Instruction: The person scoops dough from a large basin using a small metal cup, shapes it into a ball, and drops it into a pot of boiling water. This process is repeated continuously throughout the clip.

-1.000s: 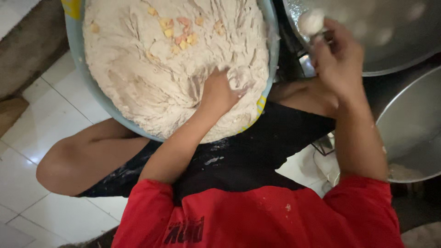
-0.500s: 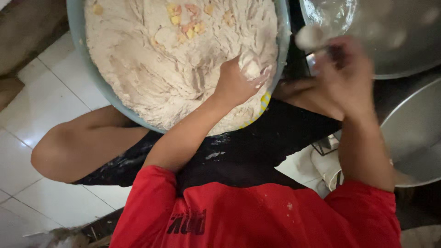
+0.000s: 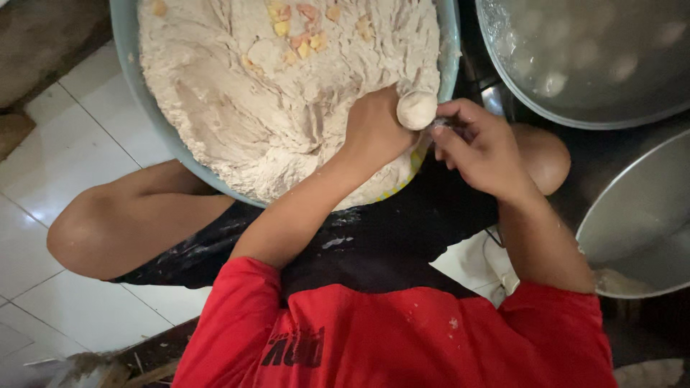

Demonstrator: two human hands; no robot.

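Observation:
A big pale-blue basin (image 3: 129,43) rests on my lap, full of beige meat paste (image 3: 287,86) with a few orange and yellow bits at its far side. My left hand (image 3: 374,133) is fisted on a lump of this paste at the basin's near right rim. A smooth round ball of paste (image 3: 417,109) bulges out above the thumb. My right hand (image 3: 478,147) is just right of it and pinches a small metal spoon (image 3: 440,123) whose tip touches the ball.
A wide metal pot (image 3: 496,65) of cloudy water with pale balls floating in it stands at the upper right. Another metal bowl (image 3: 632,208) sits at the right edge. My bare knees (image 3: 93,230) spread over white floor tiles (image 3: 50,165).
My right hand came down and left from over the pot to beside my left hand. The left hand rose out of the paste and squeezed a ball up from its fist.

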